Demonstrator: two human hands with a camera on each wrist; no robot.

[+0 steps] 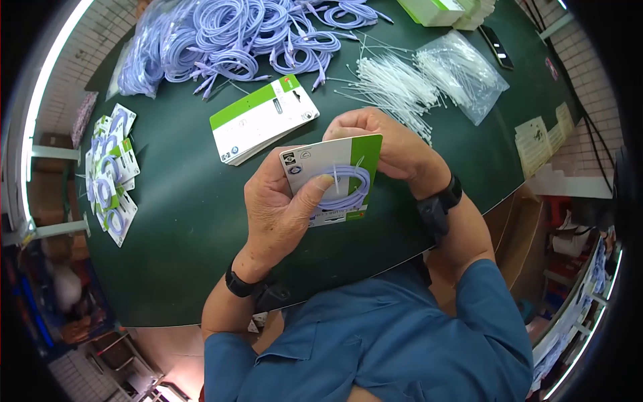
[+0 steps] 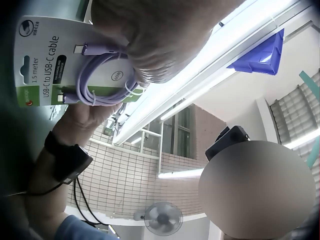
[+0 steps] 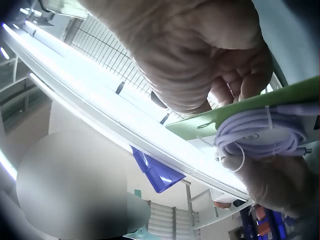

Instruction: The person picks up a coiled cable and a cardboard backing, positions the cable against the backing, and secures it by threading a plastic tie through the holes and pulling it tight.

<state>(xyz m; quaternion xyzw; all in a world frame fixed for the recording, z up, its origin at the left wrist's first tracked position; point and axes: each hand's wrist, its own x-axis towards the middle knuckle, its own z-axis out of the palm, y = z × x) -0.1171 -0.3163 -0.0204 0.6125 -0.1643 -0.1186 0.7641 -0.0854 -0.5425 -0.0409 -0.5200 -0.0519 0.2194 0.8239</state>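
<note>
The left hand (image 1: 284, 208) grips a white and green card (image 1: 358, 151), its thumb pressing a coiled lilac cable (image 1: 358, 191) against the card. In the left wrist view the card (image 2: 42, 65) reads "USB-C to USB-C cable", and the coil (image 2: 90, 75) lies on it with both plugs showing. White ties (image 3: 268, 117) cross the coil in the right wrist view. Behind the card's green end is the right hand (image 1: 395, 144), its fingers curled close to the card's back; what its fingertips pinch there is partly hidden.
Lilac cables (image 1: 234, 33) are heaped at the back, beside loose white ties (image 1: 395, 84) and a bag of ties (image 1: 469, 74). A stack of flat cards (image 1: 261, 120) lies behind the left hand. Carded cables (image 1: 110, 174) are piled at left; a phone (image 1: 497, 48) is at right.
</note>
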